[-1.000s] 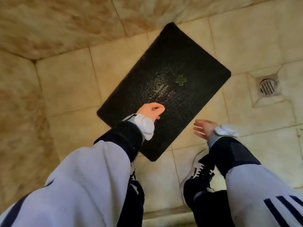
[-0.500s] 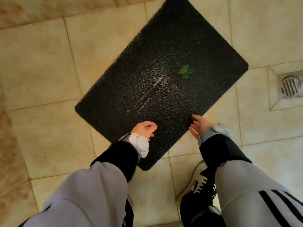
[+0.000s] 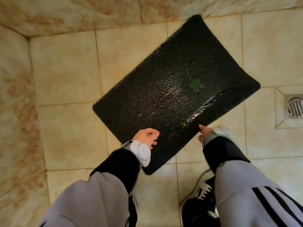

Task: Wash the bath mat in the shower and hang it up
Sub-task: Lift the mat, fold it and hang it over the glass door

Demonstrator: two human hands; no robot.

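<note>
The mat (image 3: 172, 89) is found on the tiled shower floor (image 3: 65, 71), centre to upper right of the frame. Its long axis runs from the lower centre up toward the upper right, where the far short end lies close to the wall (image 3: 65, 12). A green leaf (image 3: 196, 85) is noted on the wet pile. A drain (image 3: 295, 107) is set at the right edge of the frame, apart from the mat.

The mat extends up and away from both hands. The right hand (image 3: 203, 134) is placed at the lower right long edge, near the closest corner. Its grip is clamped on that edge, thumb on top and fingers underneath. The edge appears slightly raised there, with a wet glint along it.

The left hand (image 3: 146, 136) is held over the near short end, wrist across the edge and fingers curled. Whether its grip is closed on the mat or merely rests above it cannot be determined.

Both forearms are extended forward and down. It is judged that a lift is being started from the near end, with the right hand better placed. Sagging of the wet far end is to be expected.
</note>
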